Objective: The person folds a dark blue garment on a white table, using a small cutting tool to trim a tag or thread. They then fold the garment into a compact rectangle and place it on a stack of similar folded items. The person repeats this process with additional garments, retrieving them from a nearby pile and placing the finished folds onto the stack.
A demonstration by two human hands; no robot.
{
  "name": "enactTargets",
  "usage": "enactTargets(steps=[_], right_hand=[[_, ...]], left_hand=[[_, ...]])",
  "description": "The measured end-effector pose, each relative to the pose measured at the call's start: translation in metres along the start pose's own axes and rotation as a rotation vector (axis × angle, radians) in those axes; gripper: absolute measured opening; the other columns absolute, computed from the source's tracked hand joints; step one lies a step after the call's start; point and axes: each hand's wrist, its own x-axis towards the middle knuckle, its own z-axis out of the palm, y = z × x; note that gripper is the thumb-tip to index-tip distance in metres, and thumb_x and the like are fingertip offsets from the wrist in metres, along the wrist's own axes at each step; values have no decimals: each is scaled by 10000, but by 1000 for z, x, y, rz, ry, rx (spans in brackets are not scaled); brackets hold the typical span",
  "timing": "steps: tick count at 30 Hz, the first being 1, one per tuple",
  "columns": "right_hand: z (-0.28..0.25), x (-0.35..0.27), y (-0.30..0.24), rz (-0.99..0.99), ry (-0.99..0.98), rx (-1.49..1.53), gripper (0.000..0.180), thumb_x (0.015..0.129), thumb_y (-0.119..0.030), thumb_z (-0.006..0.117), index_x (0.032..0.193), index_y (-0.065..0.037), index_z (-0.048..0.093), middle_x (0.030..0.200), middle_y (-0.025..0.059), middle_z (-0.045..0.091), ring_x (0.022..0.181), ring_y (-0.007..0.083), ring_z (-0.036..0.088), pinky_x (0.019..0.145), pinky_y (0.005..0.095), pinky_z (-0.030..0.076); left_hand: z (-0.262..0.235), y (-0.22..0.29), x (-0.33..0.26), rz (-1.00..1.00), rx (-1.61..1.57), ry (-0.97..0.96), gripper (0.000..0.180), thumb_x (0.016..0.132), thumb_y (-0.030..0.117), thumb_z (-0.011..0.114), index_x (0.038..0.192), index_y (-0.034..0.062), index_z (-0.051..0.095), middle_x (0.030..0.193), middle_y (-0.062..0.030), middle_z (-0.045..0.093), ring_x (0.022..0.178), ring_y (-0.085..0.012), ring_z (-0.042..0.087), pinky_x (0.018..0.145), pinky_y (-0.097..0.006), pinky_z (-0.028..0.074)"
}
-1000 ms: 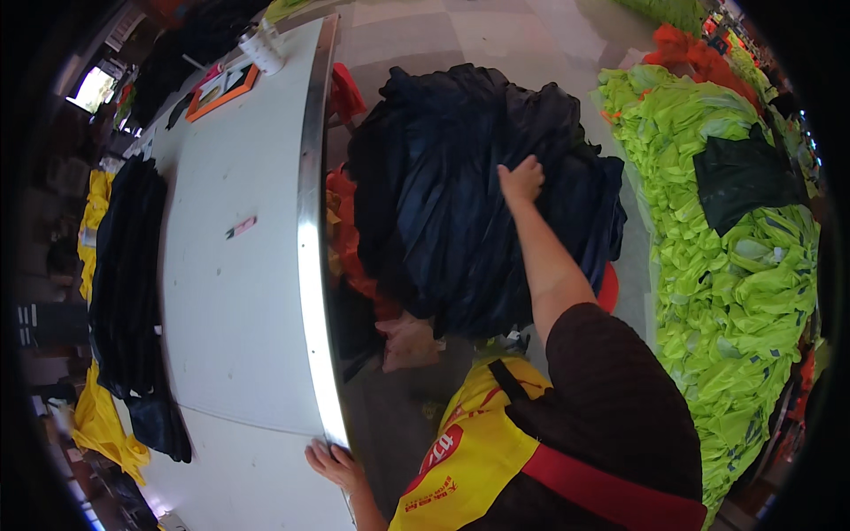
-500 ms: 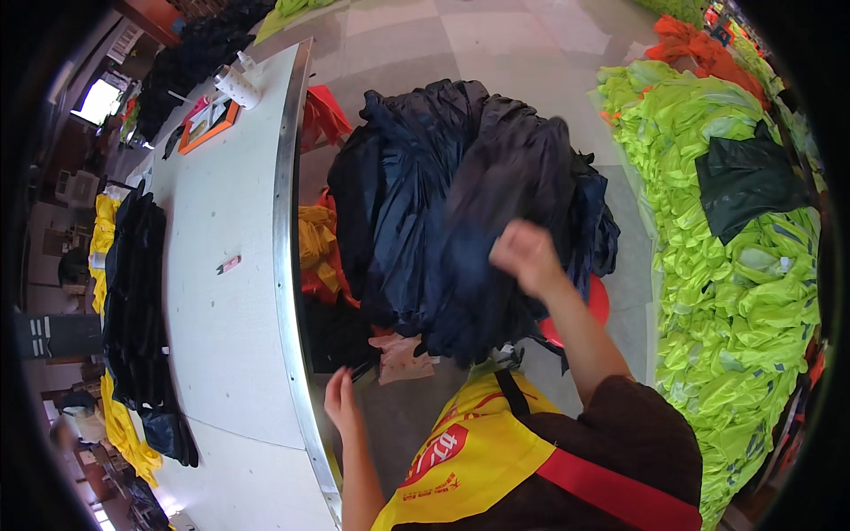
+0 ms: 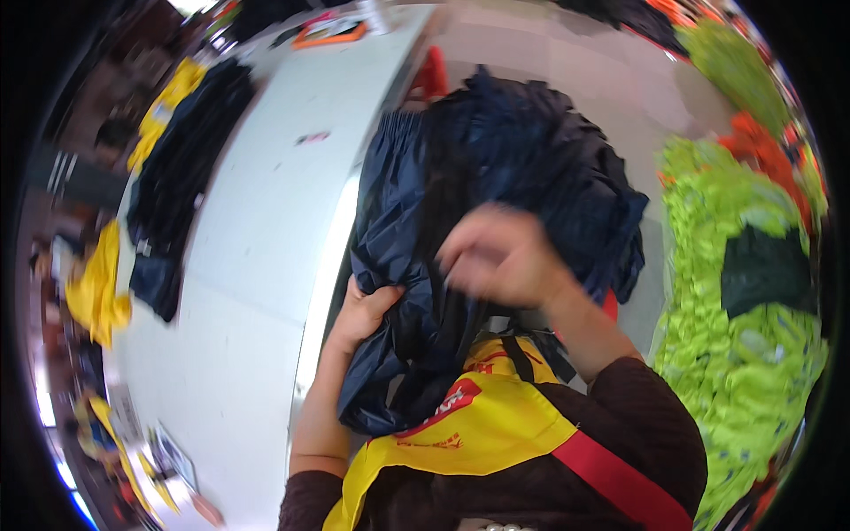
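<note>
A dark navy garment with a gathered elastic waistband (image 3: 396,186), apparently trousers, hangs along the table's edge and reaches down to my lap. My left hand (image 3: 365,310) is closed on its cloth, thumb on top. Blurred by motion, my right hand (image 3: 496,255) hovers just right of the garment, its fingers loosely bent and apart, with nothing visible in them. Beyond both hands rises a big heap of similar dark navy garments (image 3: 549,150). Part of a red object shows behind my right forearm.
To the left runs a long white table (image 3: 257,265) with a metal edge. On it lie a row of dark garments (image 3: 181,190), a small pinkish tool (image 3: 312,138) and an orange tray (image 3: 329,37). Yellow-green garments (image 3: 735,372) are piled at the right, a dark cloth (image 3: 766,270) on top.
My left hand has moved up and taken hold of a navy garment, now drawn toward me by the table. My right hand has shifted slightly left and its fingers have loosened. The view has turned.
</note>
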Motion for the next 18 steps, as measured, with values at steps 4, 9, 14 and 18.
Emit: enactTargets(steps=[4, 9, 14, 18], right_hand=[[-28, 34, 37, -34, 364, 106, 933, 690, -431, 741, 1389, -38, 264, 1387, 136, 355, 1311, 249, 304, 1085, 396, 155], [83, 66, -21, 35, -423, 611, 911, 634, -459, 766, 1315, -6, 365, 1220, 133, 508, 1126, 194, 479, 969, 308, 355], [181, 31, -106, -365, -657, 104, 190, 704, -88, 740, 840, 5, 645, 761, 51, 645, 703, 120, 596, 655, 243, 467], [241, 2, -145, -557, -679, -81, 211, 685, -130, 760, 820, -16, 645, 743, 94, 640, 662, 219, 609, 607, 277, 471]], left_hand=[[-24, 27, -114, 365, 137, 112, 444, 693, -66, 587, 1133, -11, 569, 1055, -60, 610, 978, -172, 555, 904, -289, 403], [-82, -18, -237, 464, 381, 14, 555, 682, -50, 602, 1220, -2, 479, 1157, -91, 554, 1063, -192, 509, 953, -289, 346], [-98, -64, -346, 429, 286, 333, 1067, 604, 124, 797, 1429, 60, 124, 1304, -142, 430, 1205, -262, 429, 1016, -355, 315], [-89, -43, -402, 896, 758, 701, 1076, 556, 348, 867, 1392, 94, 239, 1337, -207, 352, 1244, -348, 372, 992, -449, 348]])
